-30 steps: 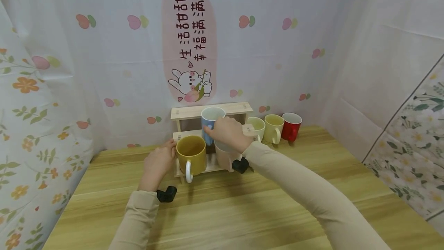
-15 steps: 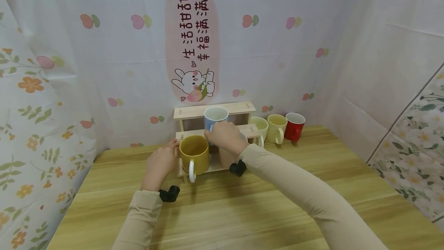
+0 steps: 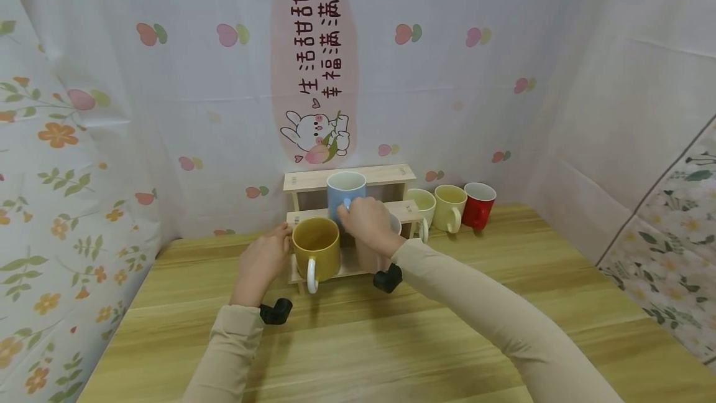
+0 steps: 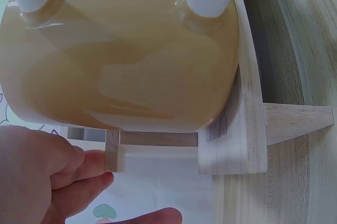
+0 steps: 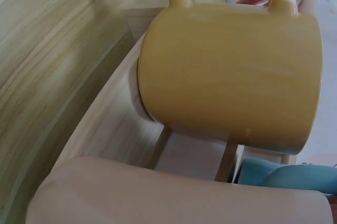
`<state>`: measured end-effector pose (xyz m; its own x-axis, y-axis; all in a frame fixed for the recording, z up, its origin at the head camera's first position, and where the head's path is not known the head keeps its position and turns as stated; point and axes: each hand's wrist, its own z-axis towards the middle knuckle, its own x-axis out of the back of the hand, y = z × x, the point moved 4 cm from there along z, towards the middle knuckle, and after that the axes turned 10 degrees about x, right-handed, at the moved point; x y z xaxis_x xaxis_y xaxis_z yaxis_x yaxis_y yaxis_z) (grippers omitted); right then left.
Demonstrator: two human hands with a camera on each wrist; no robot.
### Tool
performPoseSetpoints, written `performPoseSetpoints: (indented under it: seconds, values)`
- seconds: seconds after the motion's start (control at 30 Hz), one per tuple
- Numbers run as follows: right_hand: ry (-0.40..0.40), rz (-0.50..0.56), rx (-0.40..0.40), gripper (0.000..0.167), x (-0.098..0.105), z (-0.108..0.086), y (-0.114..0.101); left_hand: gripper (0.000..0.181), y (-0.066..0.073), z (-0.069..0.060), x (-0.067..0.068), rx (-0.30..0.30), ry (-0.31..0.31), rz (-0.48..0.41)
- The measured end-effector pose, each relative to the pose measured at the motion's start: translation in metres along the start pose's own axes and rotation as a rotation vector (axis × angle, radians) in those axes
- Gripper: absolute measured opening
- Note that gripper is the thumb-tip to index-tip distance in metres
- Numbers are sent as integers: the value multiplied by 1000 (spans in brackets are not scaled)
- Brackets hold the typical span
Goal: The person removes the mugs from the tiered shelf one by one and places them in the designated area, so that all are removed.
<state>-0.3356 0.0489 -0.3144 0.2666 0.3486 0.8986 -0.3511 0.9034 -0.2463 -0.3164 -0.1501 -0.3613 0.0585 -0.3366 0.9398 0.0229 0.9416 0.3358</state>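
A wooden tiered rack (image 3: 386, 174) stands at the back of the table. On its lower shelf are a mustard mug (image 3: 316, 247) with a white handle and a pale pink mug (image 3: 366, 257), partly behind my right forearm. My right hand (image 3: 366, 222) grips the handle of a blue mug (image 3: 342, 190) at the middle tier; whether its base touches the board is hidden. My left hand (image 3: 263, 263) holds the left end of the rack, and in the left wrist view its fingers (image 4: 89, 168) pinch a wooden upright (image 4: 113, 150) beside the mustard mug (image 4: 121, 66).
To the right of the rack, a pale green mug (image 3: 423, 203), a cream-yellow mug (image 3: 447, 213) and a red mug (image 3: 477, 210) stand in a row. A patterned curtain (image 3: 224, 123) hangs behind the wooden table (image 3: 347, 341).
The blue mug and my right hand have shifted slightly left relative to the rack. My left hand keeps its place on the rack. The whole head view has slid a little to the right.
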Motion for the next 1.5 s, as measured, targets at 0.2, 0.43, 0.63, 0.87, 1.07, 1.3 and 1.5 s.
performPoseSetpoints:
  seconds: [0.2, 0.43, 0.63, 0.87, 1.07, 1.3, 1.5]
  values:
    - [45, -7, 2, 54, 2, 1, 0, 40, 0, 1, -1, -5, 5, -2]
    - [117, 48, 65, 52, 10, 5, 1, 40, 0, 0, -1, -5, 12, -3]
    - [230, 12, 140, 50, 22, 7, 4, 40, 1, -1, -1, -2, 32, -9]
    - [292, 2, 199, 50, 39, 4, 8, 41, 2, -1, 0, 9, 29, 3]
    - [315, 9, 209, 50, 52, -8, 25, 40, 4, -1, 1, -23, 28, 8]
    - [351, 0, 254, 49, 67, -22, 44, 40, 4, 0, 0, -19, 27, 16]
    - [324, 9, 205, 49, 78, -36, 66, 39, 4, -2, 0, -21, 41, 21]
